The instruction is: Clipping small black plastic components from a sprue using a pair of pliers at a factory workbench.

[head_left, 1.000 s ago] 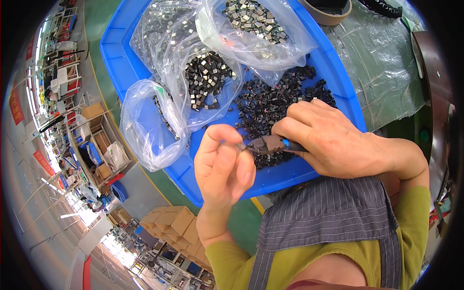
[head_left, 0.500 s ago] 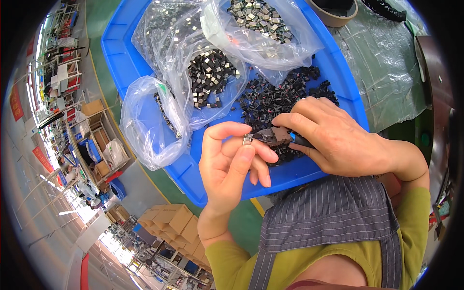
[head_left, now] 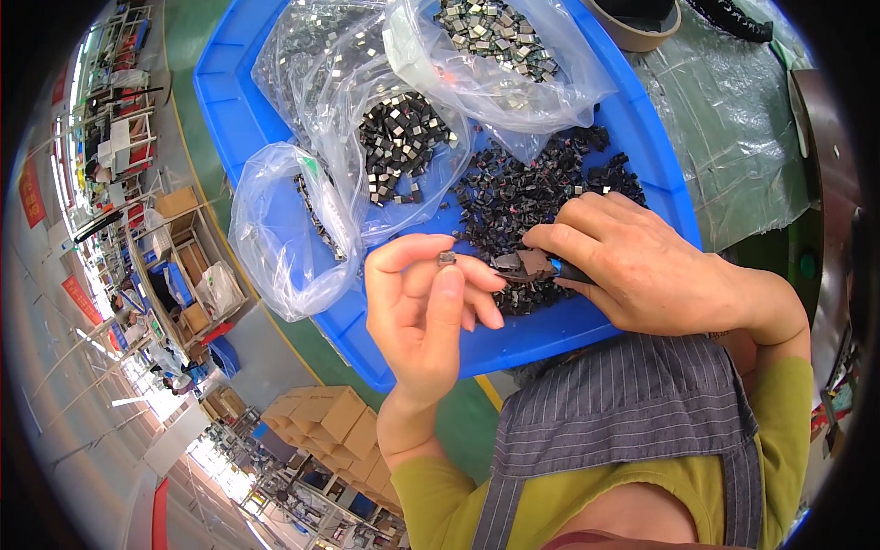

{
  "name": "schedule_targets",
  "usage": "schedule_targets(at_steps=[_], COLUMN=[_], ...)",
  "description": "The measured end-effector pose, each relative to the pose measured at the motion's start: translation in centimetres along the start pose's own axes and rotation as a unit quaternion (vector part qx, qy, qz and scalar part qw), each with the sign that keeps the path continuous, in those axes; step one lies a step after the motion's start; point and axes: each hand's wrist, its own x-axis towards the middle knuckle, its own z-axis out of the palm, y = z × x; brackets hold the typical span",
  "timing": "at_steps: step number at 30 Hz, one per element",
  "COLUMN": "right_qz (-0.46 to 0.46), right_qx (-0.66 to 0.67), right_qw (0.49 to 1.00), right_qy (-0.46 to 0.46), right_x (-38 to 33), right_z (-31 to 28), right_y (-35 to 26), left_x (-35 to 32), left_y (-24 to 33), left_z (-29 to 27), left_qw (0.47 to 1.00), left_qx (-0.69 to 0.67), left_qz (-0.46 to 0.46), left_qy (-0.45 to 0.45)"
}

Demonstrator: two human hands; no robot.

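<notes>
Between the fingertips and thumb of my left hand (head_left: 426, 312) is a small metal-and-black connector (head_left: 446, 258). My right hand (head_left: 632, 261) is closed round a pair of pliers (head_left: 524, 263) with dark jaws, a brown wrapped part and a blue-and-black handle. The pliers' tip points at my left fingers and stands apart from the connector. Both hands are over a blue plastic tray (head_left: 376, 353). Beneath the pliers lies a heap of small black plastic pieces (head_left: 513, 197).
Clear plastic bags in the tray hold metal-cased pieces (head_left: 495, 37) and black-and-silver pieces (head_left: 403, 142). Another clear bag (head_left: 275, 243) lies at the tray's left edge. Right of the tray is a plastic-covered green surface (head_left: 724, 128) with a tape roll (head_left: 646, 37). Cardboard boxes (head_left: 325, 422) stand lower left.
My left hand has drawn left with the connector, away from the pliers' tip. The connector has come off the jaws. My right hand has stayed nearly in place.
</notes>
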Motion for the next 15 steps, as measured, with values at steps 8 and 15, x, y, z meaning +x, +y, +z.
schedule_targets(at_steps=[8, 15], right_qz=[0.002, -0.025], right_qx=[-0.083, -0.172], right_qw=[0.993, 0.976], right_qy=[0.086, 0.130], right_x=[0.26, 0.25], right_z=[-0.19, 0.50], right_y=[-0.30, 0.15], left_x=[0.06, 0.00], left_y=[0.73, 0.45], left_z=[0.42, 0.59], left_qw=[0.995, 0.994], left_qx=[-0.016, -0.034], left_qz=[-0.094, -0.088], left_qy=[-0.030, -0.057])
